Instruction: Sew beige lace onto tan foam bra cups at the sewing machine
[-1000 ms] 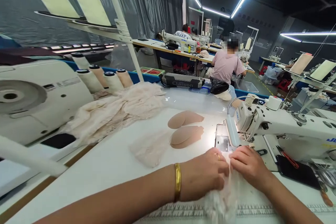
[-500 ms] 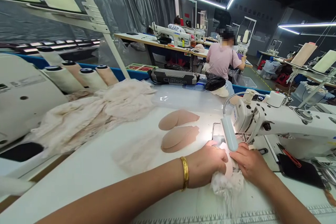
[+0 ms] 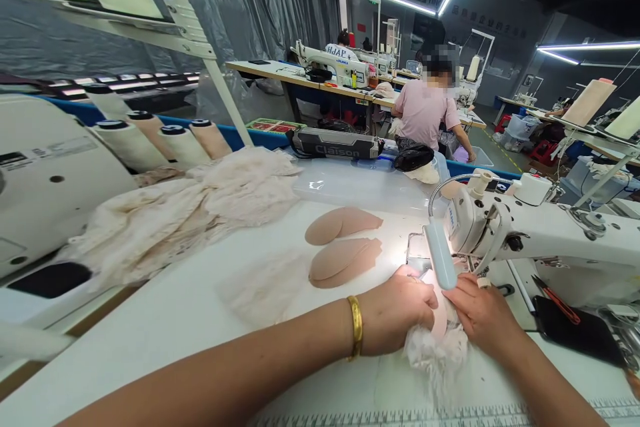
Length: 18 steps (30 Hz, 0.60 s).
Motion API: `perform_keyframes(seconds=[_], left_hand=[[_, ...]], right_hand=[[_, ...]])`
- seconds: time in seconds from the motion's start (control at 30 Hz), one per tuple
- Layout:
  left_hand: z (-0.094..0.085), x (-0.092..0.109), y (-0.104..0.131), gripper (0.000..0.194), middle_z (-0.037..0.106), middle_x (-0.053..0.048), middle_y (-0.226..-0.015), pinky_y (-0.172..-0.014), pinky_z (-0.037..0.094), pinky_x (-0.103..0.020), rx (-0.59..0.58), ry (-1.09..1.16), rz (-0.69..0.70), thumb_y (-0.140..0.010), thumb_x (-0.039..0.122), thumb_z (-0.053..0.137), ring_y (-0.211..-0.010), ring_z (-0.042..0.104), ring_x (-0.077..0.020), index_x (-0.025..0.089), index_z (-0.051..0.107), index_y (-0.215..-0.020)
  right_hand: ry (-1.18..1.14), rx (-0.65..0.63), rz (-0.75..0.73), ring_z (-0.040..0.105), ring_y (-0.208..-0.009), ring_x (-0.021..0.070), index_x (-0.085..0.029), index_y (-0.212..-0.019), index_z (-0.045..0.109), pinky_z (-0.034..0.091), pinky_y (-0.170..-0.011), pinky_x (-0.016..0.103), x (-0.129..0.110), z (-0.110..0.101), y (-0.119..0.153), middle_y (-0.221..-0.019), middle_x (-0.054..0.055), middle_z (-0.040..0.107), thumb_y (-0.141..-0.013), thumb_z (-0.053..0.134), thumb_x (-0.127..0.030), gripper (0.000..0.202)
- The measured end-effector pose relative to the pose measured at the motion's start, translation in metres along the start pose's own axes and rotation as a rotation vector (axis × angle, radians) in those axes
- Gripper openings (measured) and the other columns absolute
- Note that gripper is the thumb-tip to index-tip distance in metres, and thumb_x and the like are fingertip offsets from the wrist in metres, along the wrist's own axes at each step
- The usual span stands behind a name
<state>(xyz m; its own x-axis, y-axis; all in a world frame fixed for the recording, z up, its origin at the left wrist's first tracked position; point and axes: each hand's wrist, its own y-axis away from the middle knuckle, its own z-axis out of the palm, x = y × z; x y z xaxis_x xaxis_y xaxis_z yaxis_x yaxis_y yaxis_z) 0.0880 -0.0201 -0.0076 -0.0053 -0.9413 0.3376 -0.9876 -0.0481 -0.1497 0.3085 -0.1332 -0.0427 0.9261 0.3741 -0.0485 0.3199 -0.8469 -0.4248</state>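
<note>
Left forearm (image 3: 225, 370) in from lower left, long reach, bare. Left wrist (image 3: 354, 328) close to straight, left hand (image 3: 400, 312) back-up, fingers curled, knuckles toward right hand (image 3: 483, 315). Right forearm (image 3: 545, 380) in from lower right, angled up and inward. Right hand also back-up, fingers bent less, pointing in at the left. Hands near each other, small gap. Finger undersides hidden, so grip closure unclear on both.

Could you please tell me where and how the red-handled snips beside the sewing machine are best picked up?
I would pinch the red handles from above, coming in from the near right. The snips lie over a flat dark slab, their dark tips pointing away to the left, so that approach should keep fingers clear of them.
</note>
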Motion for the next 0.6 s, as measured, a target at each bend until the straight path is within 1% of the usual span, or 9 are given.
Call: perform_keyframes(seconds=[0.2, 0.33, 0.43, 0.53, 0.6], left_hand=[[-0.006, -0.006, -0.001, 0.026, 0.073, 0.001, -0.114, -0.1, 0.036, -0.042, -0.012, 0.023, 0.027, -0.074, 0.006, 0.071, -0.097, 0.067, -0.0218, 0.027, 0.078, -0.087], [-0.015, -0.013, -0.004, 0.021, 0.074, 0.001, -0.112, -0.102, 0.034, -0.041, -0.017, 0.016, 0.024, -0.077, 0.008, 0.072, -0.096, 0.066, -0.0198, 0.026, 0.076, -0.086], [-0.019, -0.02, -0.007, 0.014, 0.075, 0.001, -0.104, -0.101, 0.034, -0.039, -0.023, -0.004, 0.025, -0.077, 0.009, 0.073, -0.09, 0.066, -0.018, 0.023, 0.073, -0.08], [-0.021, -0.025, -0.009, 0.012, 0.073, 0.002, -0.093, -0.1, 0.035, -0.039, -0.026, -0.037, 0.022, -0.076, 0.01, 0.073, -0.082, 0.064, -0.0164, 0.021, 0.069, -0.074], [-0.021, -0.025, -0.008, 0.01, 0.073, 0.001, -0.09, -0.099, 0.036, -0.039, -0.008, -0.063, 0.045, -0.076, 0.011, 0.071, -0.082, 0.063, -0.0174, 0.021, 0.068, -0.074]], right_hand=[[0.001, 0.012, -0.009, 0.057, -0.089, 0.0214, -0.022, -0.096, 0.064, 0.033, -0.064, 0.029, 0.0, 0.001, -0.001, -0.093, 0.004, 0.067, -0.086, 0.044, 0.001, 0.032], [-0.009, 0.019, -0.011, 0.057, -0.098, 0.0222, -0.023, -0.099, 0.064, 0.037, -0.069, 0.028, 0.002, 0.001, -0.001, -0.098, 0.003, 0.069, -0.087, 0.046, 0.001, 0.033], [-0.017, 0.01, -0.002, 0.057, -0.101, 0.022, -0.023, -0.1, 0.064, 0.038, -0.073, 0.028, 0.003, 0.001, 0.0, -0.101, 0.003, 0.069, -0.086, 0.046, 0.002, 0.034], [-0.006, 0.013, -0.01, 0.057, -0.096, 0.0216, -0.022, -0.093, 0.062, 0.037, -0.069, 0.028, 0.003, 0.0, 0.0, -0.095, 0.003, 0.068, -0.085, 0.045, 0.002, 0.031], [-0.007, 0.028, -0.028, 0.056, -0.091, 0.021, -0.022, -0.087, 0.06, 0.035, -0.067, 0.028, 0.001, -0.002, -0.001, -0.088, 0.003, 0.066, -0.085, 0.044, 0.003, 0.03]])
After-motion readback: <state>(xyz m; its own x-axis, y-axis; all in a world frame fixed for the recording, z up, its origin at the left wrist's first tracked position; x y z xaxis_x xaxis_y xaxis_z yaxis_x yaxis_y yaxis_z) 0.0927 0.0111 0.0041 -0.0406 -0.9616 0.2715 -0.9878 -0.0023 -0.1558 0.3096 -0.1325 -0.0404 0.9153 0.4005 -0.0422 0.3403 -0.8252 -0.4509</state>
